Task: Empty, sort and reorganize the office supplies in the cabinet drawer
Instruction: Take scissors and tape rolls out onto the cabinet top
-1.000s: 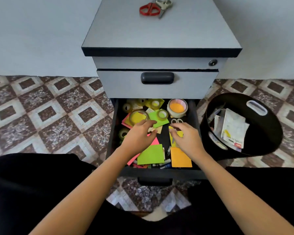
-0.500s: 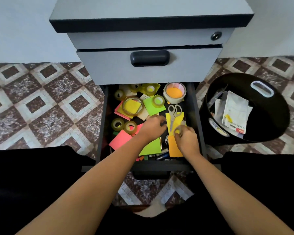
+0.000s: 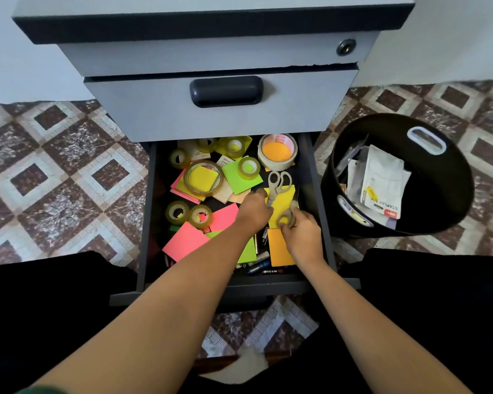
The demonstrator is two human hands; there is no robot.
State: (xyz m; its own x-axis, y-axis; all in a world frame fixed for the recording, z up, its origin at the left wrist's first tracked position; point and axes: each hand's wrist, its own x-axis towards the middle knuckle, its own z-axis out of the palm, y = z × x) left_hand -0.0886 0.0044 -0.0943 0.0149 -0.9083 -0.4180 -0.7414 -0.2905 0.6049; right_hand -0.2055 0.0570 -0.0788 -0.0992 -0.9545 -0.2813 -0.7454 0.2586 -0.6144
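Observation:
The open bottom drawer (image 3: 313, 194) holds bright sticky-note pads: pink (image 3: 182, 243), green (image 3: 241, 177), orange (image 3: 278, 248). Among them lie several clear tape rolls (image 3: 202, 177), a wide white tape roll (image 3: 278, 152) and pens (image 3: 261, 265) at the front. Grey scissors (image 3: 279, 182) lie on a yellow pad (image 3: 283, 199), handles toward the back. My left hand (image 3: 254, 213) closes on their blade end. My right hand (image 3: 303, 236) grips the grey ring handle of a second pair of scissors (image 3: 286, 218), whose blades are hidden.
The closed upper drawer (image 3: 225, 109) overhangs the back of the open one. A black bin (image 3: 450, 180) holding papers and a stapler packet (image 3: 382, 183) stands on the tiled floor to the right. My dark-clothed legs flank the drawer front.
The view has dropped and drawn closer to the drawer. Both hands moved to the right side, the left onto the grey scissors, the right closing on a grey ring handle.

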